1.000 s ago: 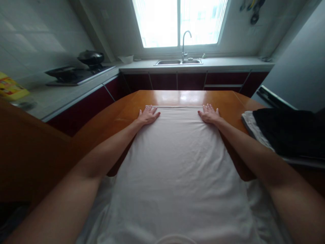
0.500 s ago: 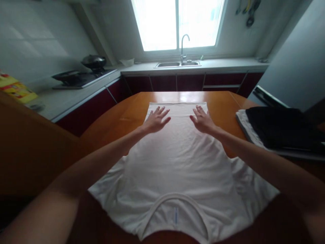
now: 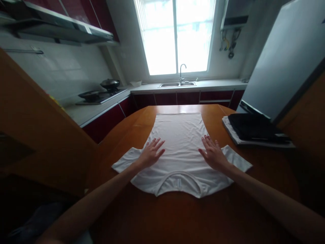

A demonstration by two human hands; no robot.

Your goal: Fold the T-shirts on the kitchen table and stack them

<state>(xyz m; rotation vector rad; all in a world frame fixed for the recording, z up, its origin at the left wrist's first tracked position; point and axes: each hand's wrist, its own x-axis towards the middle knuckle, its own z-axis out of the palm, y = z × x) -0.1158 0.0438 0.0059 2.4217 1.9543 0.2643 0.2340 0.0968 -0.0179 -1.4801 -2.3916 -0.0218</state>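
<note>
A white T-shirt (image 3: 179, 145) lies spread out on the wooden table, its neckline towards me and its hem at the far side. Both short sleeves stick out to the sides, and light creases run across the cloth. My left hand (image 3: 151, 153) rests flat on the shirt's left side near the sleeve, fingers spread. On the opposite side, my right hand (image 3: 212, 154) lies palm down by the right sleeve, its fingers stretched out too. Neither hand grips the fabric. A small label shows inside the collar.
The wooden table (image 3: 175, 217) has rounded edges. Folded dark and white clothes (image 3: 254, 127) are stacked at its right, beside a fridge (image 3: 274, 64). Beyond are a sink (image 3: 169, 85), a faucet (image 3: 181, 73) and a stove with a lidded pan (image 3: 110, 83).
Both hands have slid from near the hem back towards me, to the level of the sleeves. My view has tilted up, and the shirt looks smaller and farther off.
</note>
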